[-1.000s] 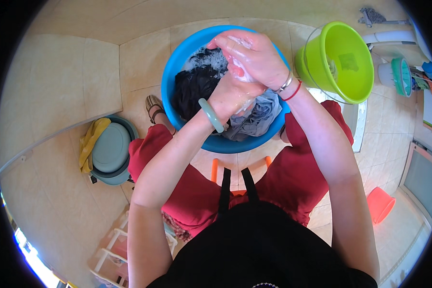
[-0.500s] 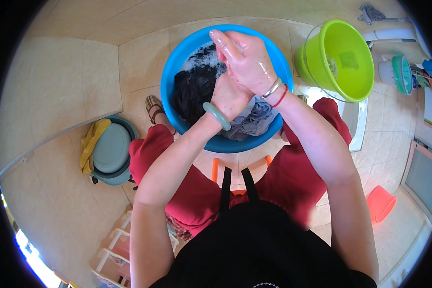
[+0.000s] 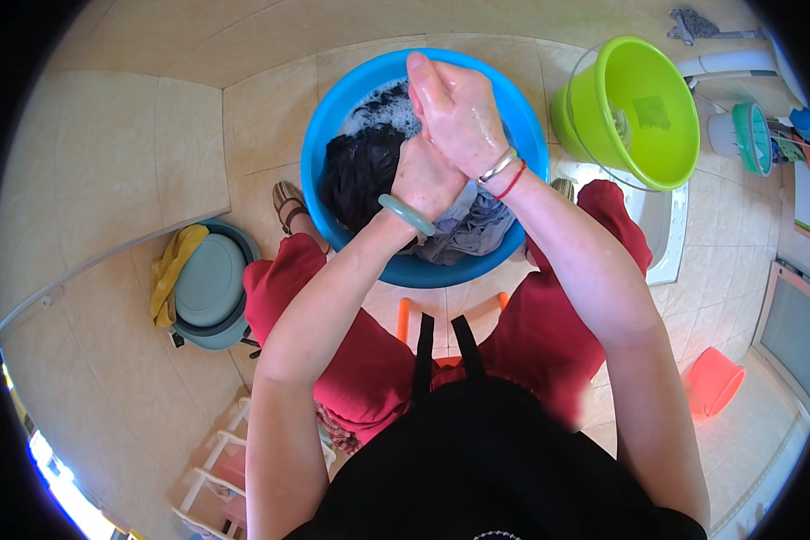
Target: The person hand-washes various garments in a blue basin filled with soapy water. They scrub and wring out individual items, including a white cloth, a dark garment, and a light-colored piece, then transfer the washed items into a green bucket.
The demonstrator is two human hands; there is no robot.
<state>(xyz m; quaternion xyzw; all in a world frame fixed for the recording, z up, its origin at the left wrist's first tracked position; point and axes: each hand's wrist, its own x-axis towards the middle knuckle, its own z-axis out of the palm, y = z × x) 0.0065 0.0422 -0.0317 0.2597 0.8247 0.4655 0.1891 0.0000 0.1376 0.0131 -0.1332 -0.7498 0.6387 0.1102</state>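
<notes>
My wet hands meet above a blue basin (image 3: 319,225) on the floor. My right hand (image 3: 463,117), wearing a silver bangle and a red cord, is closed, with its thumb up and its fingers curled under. What lies inside its grip is hidden. My left hand (image 3: 427,175), with a pale green bangle at the wrist, crosses beneath it, and its fingers are out of sight behind the right hand. Dark wet clothes (image 3: 360,175) lie in the basin at left beside white suds (image 3: 378,110). Grey-blue cloth (image 3: 477,225) is bunched toward the near right.
A lime-green bucket (image 3: 580,112) stands right of the basin, by a white tray-like fixture (image 3: 670,238). At left is a stack of grey-green basins (image 3: 209,279) with a yellow cloth (image 3: 173,270). A coral bucket (image 3: 715,382) sits at lower right. My knees flank the basin.
My right hand and forearm have shifted slightly left, and the raised thumb has moved a little right. The left hand stays beneath it. Basin and clothes look unmoved.
</notes>
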